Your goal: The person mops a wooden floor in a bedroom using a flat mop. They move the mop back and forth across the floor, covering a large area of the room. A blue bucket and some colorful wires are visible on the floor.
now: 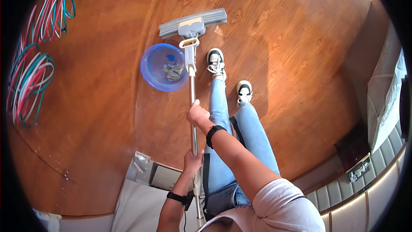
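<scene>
Both my hands are closed around the metal pole of a sponge mop (192,90). Higher up the pole is my right hand (198,114), its arm reaching across in front of my body. My left hand (193,162) grips lower, nearer my body. The wide grey mop head (213,17) lies across the wooden floor ahead of my feet. Just left of the mop's neck sits a round blue basin (148,76) holding a crumpled grey cloth (175,72) and some small pieces. The mop partly overlaps the basin's right rim.
My feet in black-and-white sneakers (215,62) stand right of the pole on the wood-grain floor (300,81). Coiled pink, green and white cords (32,77) lie at far left. A pale sheet-like surface (139,204) is near me at lower left. Grey-white draped fabric (382,90) stands at right.
</scene>
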`<state>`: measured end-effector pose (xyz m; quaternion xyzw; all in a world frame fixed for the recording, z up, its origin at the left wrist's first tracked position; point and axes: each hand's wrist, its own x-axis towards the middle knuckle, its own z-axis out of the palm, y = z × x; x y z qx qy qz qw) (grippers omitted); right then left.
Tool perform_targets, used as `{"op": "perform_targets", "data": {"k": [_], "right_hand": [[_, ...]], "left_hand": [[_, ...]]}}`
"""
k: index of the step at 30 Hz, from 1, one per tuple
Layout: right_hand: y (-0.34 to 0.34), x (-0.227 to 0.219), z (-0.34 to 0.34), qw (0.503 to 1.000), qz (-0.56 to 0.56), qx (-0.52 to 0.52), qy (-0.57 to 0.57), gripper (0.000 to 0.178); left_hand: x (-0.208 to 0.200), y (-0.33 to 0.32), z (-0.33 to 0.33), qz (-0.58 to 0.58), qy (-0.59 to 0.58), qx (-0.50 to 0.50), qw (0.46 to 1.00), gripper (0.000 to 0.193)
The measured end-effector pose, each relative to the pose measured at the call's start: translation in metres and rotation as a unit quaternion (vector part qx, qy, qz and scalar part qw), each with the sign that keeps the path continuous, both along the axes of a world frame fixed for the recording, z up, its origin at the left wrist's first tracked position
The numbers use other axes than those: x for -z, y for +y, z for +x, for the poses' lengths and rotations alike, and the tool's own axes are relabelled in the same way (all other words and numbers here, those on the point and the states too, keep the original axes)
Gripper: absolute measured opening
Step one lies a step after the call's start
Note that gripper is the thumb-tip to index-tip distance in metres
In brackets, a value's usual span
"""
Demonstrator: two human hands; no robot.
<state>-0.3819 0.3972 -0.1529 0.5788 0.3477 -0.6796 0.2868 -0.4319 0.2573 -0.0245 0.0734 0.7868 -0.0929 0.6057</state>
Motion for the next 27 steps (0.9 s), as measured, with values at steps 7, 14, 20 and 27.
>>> {"op": "perform_targets", "data": {"k": [7, 14, 20, 27], "right_hand": [[-0.067, 0.000, 0.064, 1.000, -0.013, -0.001, -0.016, 0.040], [-0.145, -0.010, 0.111, 0.999, -0.024, 0.017, -0.017, 0.050], [-0.198, -0.032, 0.121, 0.997, -0.064, 0.037, -0.006, 0.052], [-0.221, -0.032, 0.122, 0.995, 0.055, 0.081, -0.010, 0.049]], "left_hand": [[0.003, -0.065, 0.061, 0.010, -0.016, 0.010, 1.000, 0.025], [-0.023, -0.117, 0.091, -0.029, -0.044, 0.079, 0.995, 0.026], [-0.031, -0.211, 0.086, -0.055, 0.006, 0.160, 0.986, 0.037], [-0.051, -0.174, 0.090, 0.017, 0.047, 0.254, 0.966, 0.045]]}}
